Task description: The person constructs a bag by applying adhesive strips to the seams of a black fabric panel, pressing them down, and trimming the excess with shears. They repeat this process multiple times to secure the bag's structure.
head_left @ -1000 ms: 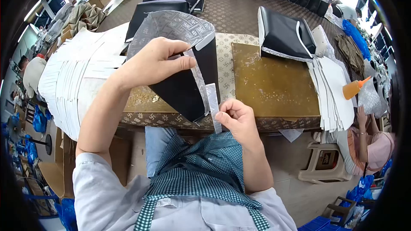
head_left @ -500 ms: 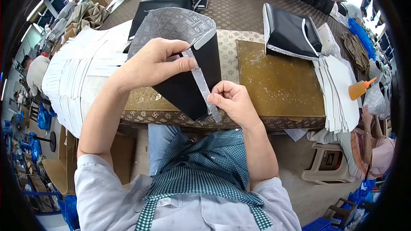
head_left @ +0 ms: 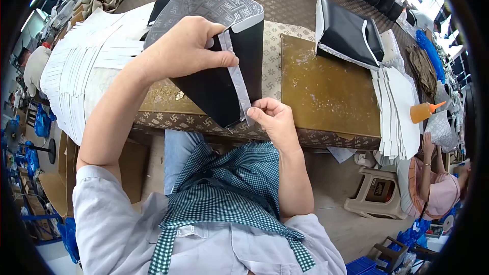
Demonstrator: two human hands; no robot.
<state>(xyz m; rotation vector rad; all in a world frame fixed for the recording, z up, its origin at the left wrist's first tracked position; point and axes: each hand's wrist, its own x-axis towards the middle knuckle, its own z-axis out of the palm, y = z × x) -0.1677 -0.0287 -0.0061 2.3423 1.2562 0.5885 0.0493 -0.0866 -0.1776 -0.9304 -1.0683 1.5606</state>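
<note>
A black bag body with a grey patterned lining stands tilted at the table's front edge, its mouth away from me. Down its near seam runs a narrow grey strip. My left hand grips the bag's upper edge beside the top of the strip, thumb on the outside; its other fingers are partly hidden. Lower down, my right hand pinches the strip's bottom end between thumb and forefinger. A pale tab sits on the rim.
White strips fan out at left. A brown board covers the table's right half, with a black bag behind it. White sheets and an orange glue bottle lie at right. A person sits beyond a stool.
My right hand has slid down the strip to its bottom end, which earlier stuck out below the fingers. My left hand keeps its hold on the bag. The camera view has shifted slightly.
</note>
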